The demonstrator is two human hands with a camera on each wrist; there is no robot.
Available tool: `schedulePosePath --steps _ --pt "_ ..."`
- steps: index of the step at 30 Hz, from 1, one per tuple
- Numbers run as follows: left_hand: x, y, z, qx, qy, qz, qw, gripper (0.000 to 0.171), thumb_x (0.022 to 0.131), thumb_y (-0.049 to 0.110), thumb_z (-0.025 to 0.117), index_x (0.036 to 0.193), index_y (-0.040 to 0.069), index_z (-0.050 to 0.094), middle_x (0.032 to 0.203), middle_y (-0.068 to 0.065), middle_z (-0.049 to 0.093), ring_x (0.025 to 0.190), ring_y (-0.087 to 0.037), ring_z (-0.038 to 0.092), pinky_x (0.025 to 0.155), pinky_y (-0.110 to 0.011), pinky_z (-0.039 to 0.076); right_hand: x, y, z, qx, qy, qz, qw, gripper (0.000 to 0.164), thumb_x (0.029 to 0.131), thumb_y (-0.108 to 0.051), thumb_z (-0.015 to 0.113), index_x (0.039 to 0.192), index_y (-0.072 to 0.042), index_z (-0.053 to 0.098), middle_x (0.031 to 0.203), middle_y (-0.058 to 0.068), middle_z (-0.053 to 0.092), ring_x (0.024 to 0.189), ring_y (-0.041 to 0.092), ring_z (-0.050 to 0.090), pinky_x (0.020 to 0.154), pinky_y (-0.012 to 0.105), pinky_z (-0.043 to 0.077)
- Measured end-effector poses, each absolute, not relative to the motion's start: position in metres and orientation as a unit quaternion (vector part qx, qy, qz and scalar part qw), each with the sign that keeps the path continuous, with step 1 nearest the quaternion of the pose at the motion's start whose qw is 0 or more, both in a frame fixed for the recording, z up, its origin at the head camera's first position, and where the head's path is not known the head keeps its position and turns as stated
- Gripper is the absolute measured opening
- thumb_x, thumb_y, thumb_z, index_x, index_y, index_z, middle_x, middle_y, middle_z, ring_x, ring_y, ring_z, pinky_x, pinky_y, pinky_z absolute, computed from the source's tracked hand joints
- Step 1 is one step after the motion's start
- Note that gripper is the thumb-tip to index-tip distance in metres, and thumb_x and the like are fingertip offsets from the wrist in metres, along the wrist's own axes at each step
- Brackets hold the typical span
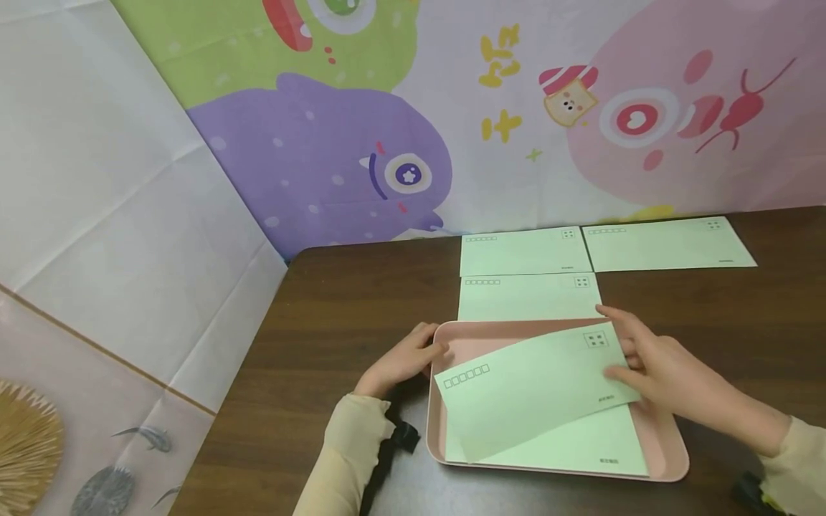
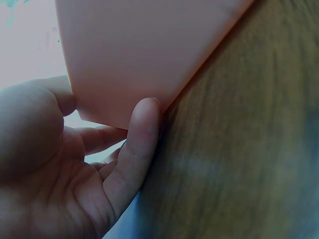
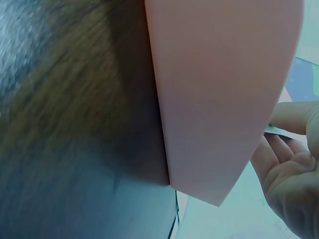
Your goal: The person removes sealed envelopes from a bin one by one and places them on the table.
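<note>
A pink tray stands on the dark wooden table, with pale green envelopes in it. My right hand pinches the right end of one envelope, its thumb on top. That envelope lies tilted over another envelope in the tray. In the right wrist view, the fingers hold the paper edge just past the tray's side wall. My left hand grips the tray's far left corner, thumb over the rim. The left wrist view shows its fingers around that corner of the tray.
Behind the tray, an envelope lies partly hidden by the rim. Two more envelopes, one at left and one at right, lie along the table's back edge. A cartoon-printed cloth hangs behind the table.
</note>
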State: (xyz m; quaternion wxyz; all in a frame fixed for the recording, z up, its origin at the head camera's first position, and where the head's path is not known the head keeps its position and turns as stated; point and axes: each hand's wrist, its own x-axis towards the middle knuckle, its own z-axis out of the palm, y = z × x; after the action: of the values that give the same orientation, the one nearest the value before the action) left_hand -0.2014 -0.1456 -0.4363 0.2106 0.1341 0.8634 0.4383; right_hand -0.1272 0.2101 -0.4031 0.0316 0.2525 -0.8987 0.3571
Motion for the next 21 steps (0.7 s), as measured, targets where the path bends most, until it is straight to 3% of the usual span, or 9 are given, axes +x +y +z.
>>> schedulePosePath --steps 5,11,13,16,21 --pt "-0.2014 -0.1455 -0.4362 0.133 0.864 0.437 0.210 0.033 0.090 0.029 0.047 0.119 0.013 0.053 0.110 -0.008 0.043 0.085 -0.019 0.053 0.065 -0.029 0.051 -0.1279 0.2120 -0.4012 0.229 -0.903 0.359 0.061 0.071 0.079 -0.015 0.069 0.138 -0.006 0.032 0.099 0.010 0.068 0.084 -0.005 0.060 0.061 0.013 0.046" --pt "-0.2019 -0.1459 -0.4363 0.133 0.858 0.445 0.221 0.035 0.092 0.029 0.047 0.121 0.012 0.051 0.110 -0.009 0.042 0.080 -0.018 0.053 0.063 -0.029 0.051 -0.1286 0.2138 -0.3982 0.196 -0.914 0.345 0.084 0.040 0.082 -0.021 0.067 0.118 -0.009 0.056 0.096 0.010 0.069 0.087 -0.009 0.055 0.061 0.008 0.042" --pt "-0.2023 -0.1461 -0.4367 0.129 0.855 0.448 0.226 0.035 0.092 0.027 0.047 0.122 0.011 0.050 0.110 -0.009 0.042 0.078 -0.018 0.053 0.064 -0.030 0.051 -0.1282 0.2143 -0.3981 0.196 -0.914 0.343 0.093 0.032 0.082 -0.021 0.066 0.113 -0.012 0.060 0.093 0.008 0.070 0.083 -0.010 0.056 0.058 0.009 0.039" --pt "-0.2031 -0.1459 -0.4371 0.127 0.855 0.448 0.228 0.033 0.092 0.025 0.047 0.121 0.009 0.051 0.110 -0.010 0.043 0.076 -0.018 0.053 0.064 -0.031 0.051 -0.1281 0.2149 -0.3982 0.205 -0.910 0.341 0.115 0.023 0.083 -0.016 0.065 0.106 -0.014 0.062 0.081 0.000 0.069 0.063 -0.011 0.046 0.051 0.011 0.033" --pt "-0.2013 -0.1458 -0.4356 0.130 0.862 0.437 0.220 0.034 0.092 0.029 0.047 0.120 0.011 0.051 0.109 -0.008 0.043 0.079 -0.018 0.052 0.064 -0.028 0.050 -0.1293 0.2152 -0.3972 0.204 -0.908 0.328 0.160 0.009 0.085 -0.010 0.061 0.091 -0.015 0.058 0.058 -0.012 0.044 0.051 -0.004 0.026 0.044 0.016 0.025"
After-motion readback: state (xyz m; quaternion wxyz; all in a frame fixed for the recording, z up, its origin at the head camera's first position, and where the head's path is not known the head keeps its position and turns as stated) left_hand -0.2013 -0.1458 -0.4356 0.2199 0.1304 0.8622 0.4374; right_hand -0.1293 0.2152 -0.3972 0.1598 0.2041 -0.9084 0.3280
